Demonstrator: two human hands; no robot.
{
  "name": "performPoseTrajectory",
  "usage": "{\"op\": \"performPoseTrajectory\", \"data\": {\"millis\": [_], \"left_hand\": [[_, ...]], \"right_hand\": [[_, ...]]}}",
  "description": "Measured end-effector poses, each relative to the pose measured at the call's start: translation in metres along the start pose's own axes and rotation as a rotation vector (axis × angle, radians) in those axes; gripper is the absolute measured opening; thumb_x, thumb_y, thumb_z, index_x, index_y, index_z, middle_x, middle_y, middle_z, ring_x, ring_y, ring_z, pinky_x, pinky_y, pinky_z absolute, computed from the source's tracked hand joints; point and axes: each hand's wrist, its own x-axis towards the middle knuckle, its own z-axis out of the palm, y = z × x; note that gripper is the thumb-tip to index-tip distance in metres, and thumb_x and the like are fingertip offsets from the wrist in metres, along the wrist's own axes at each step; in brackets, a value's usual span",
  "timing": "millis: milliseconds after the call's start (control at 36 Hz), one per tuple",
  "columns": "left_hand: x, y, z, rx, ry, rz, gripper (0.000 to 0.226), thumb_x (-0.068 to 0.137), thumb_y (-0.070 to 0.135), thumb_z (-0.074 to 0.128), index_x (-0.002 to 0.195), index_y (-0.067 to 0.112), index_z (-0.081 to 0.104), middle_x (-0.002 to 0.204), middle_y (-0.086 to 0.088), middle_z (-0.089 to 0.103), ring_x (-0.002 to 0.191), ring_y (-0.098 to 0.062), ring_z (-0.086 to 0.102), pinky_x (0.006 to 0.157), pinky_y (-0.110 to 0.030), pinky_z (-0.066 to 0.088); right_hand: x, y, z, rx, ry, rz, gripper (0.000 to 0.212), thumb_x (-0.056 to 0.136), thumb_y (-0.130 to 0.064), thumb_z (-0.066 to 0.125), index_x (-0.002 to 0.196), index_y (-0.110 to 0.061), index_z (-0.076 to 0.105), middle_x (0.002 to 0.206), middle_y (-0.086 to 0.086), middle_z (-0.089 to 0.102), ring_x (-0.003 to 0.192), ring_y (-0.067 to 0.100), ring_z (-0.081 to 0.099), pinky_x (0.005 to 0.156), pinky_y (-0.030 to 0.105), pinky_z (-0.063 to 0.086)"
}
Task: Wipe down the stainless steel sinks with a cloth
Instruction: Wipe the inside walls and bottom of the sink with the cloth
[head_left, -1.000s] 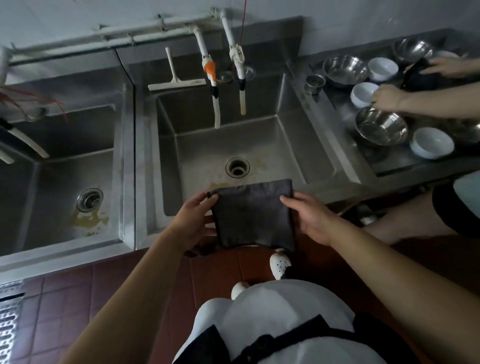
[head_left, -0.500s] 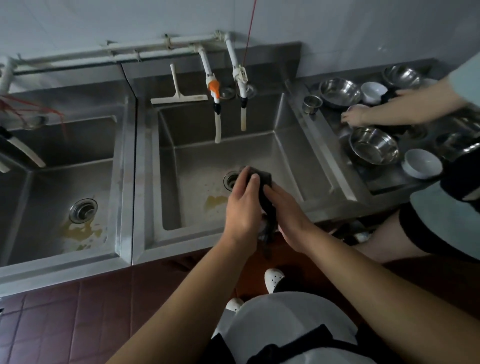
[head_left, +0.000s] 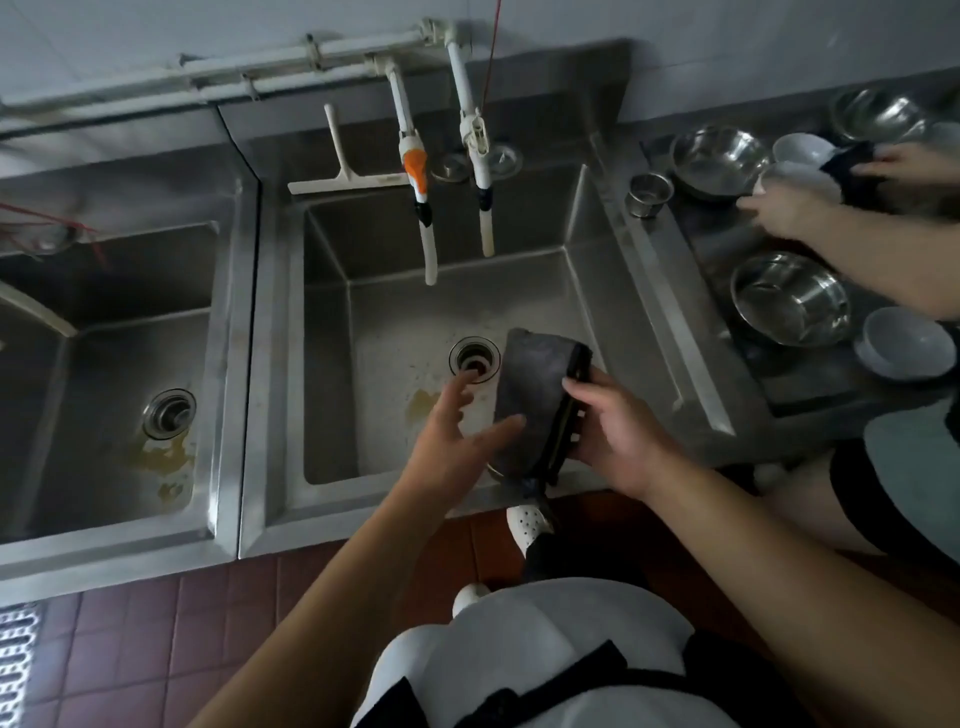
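A dark grey cloth (head_left: 535, 395), folded over, hangs above the front right of the middle stainless steel sink (head_left: 519, 291). My right hand (head_left: 618, 441) grips its right folded edge, thumb on top. My left hand (head_left: 457, 441) is beside the cloth with fingers spread and straight; its thumb touches the cloth's left face. The sink's drain (head_left: 474, 359) lies just left of the cloth, with a yellowish stain (head_left: 422, 405) in front of it. A second steel sink (head_left: 104, 364) with a stained bottom sits at the left.
Two white tap pipes (head_left: 480, 171) hang over the middle sink, and a white squeegee (head_left: 345, 176) lies on its back ledge. At the right, another person's hands (head_left: 789, 213) handle steel and white bowls (head_left: 789, 296) on a drainboard. Red floor tiles lie below.
The flat cloth was folded between both hands. My left hand has since opened and drawn off to the left, leaving the folded cloth in my right hand, over the sink.
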Motion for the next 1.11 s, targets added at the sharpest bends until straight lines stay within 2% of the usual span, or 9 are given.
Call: {"op": "performPoseTrajectory", "data": {"millis": [111,250,417,583,667,833,944,1028,1111], "left_hand": [[0.024,0.002,-0.001,-0.159,-0.125,-0.141,0.048,0.086,0.017,0.075,0.131,0.018,0.059,0.123,-0.012,0.067,0.112,-0.029,0.066,0.102,-0.05,0.05],[0.05,-0.001,0.007,-0.211,-0.076,-0.211,0.042,0.089,0.003,0.069,0.129,0.015,0.062,0.122,-0.016,0.067,0.109,-0.03,0.068,0.096,-0.045,0.055],[0.069,-0.014,0.015,-0.424,-0.09,-0.332,0.042,0.09,-0.003,0.062,0.129,0.013,0.061,0.122,-0.021,0.067,0.108,-0.04,0.064,0.101,-0.057,0.045],[0.074,-0.019,0.005,-0.663,-0.094,-0.378,0.044,0.087,0.004,0.066,0.129,0.018,0.064,0.122,-0.019,0.064,0.098,-0.03,0.06,0.074,-0.037,0.04],[0.073,-0.024,-0.007,-0.741,-0.103,-0.385,0.045,0.088,0.007,0.066,0.13,0.02,0.063,0.123,-0.013,0.065,0.099,-0.028,0.059,0.072,-0.034,0.037],[0.075,-0.047,-0.034,-0.355,0.172,-0.468,0.034,0.088,0.003,0.07,0.117,0.02,0.067,0.113,-0.008,0.068,0.087,-0.015,0.071,0.073,-0.035,0.059],[0.079,-0.058,-0.081,0.097,0.379,-0.335,0.038,0.088,0.014,0.069,0.12,0.035,0.063,0.123,-0.004,0.066,0.108,-0.016,0.064,0.088,-0.029,0.053],[0.095,-0.062,-0.13,0.408,0.496,-0.154,0.044,0.088,0.013,0.067,0.132,0.021,0.061,0.129,-0.004,0.064,0.118,-0.022,0.06,0.101,-0.034,0.047],[0.127,-0.069,-0.177,0.7,0.578,-0.088,0.054,0.095,0.028,0.061,0.146,0.023,0.046,0.155,-0.005,0.041,0.145,-0.029,0.032,0.118,-0.044,0.025]], "right_hand": [[0.025,-0.023,-0.017,0.111,-0.152,0.126,0.048,0.088,-0.028,0.059,0.135,-0.023,0.059,0.134,0.011,0.063,0.125,0.035,0.058,0.107,0.058,0.041],[0.066,-0.034,-0.034,0.021,-0.058,0.226,0.039,0.086,-0.035,0.067,0.123,-0.023,0.067,0.119,0.008,0.07,0.107,0.028,0.066,0.08,0.044,0.057],[0.108,-0.029,-0.045,0.049,0.021,0.415,0.038,0.091,-0.032,0.063,0.125,-0.014,0.066,0.123,0.012,0.07,0.11,0.03,0.067,0.078,0.041,0.056],[0.127,-0.03,-0.039,0.054,-0.155,0.503,0.056,0.084,-0.045,0.072,0.131,-0.017,0.062,0.13,0.012,0.066,0.12,0.035,0.062,0.1,0.052,0.05],[0.132,-0.027,-0.029,0.01,-0.353,0.48,0.05,0.085,-0.031,0.076,0.133,-0.029,0.06,0.132,0.009,0.065,0.12,0.034,0.063,0.091,0.054,0.054],[0.155,-0.009,0.011,-0.142,-0.172,0.477,0.043,0.094,-0.01,0.06,0.131,-0.031,0.059,0.12,0.007,0.071,0.102,0.03,0.069,0.069,0.039,0.056],[0.178,0.006,0.043,-0.306,-0.051,0.402,0.045,0.098,-0.008,0.055,0.136,-0.031,0.053,0.115,0.006,0.069,0.1,0.03,0.064,0.079,0.041,0.053],[0.203,0.018,0.061,-0.489,-0.015,0.334,0.042,0.098,-0.011,0.056,0.134,-0.033,0.056,0.117,-0.001,0.067,0.105,0.025,0.063,0.094,0.046,0.052],[0.238,0.036,0.076,-0.639,-0.053,0.293,0.042,0.098,-0.011,0.058,0.136,-0.029,0.056,0.12,-0.003,0.066,0.105,0.017,0.062,0.092,0.037,0.053]]}}
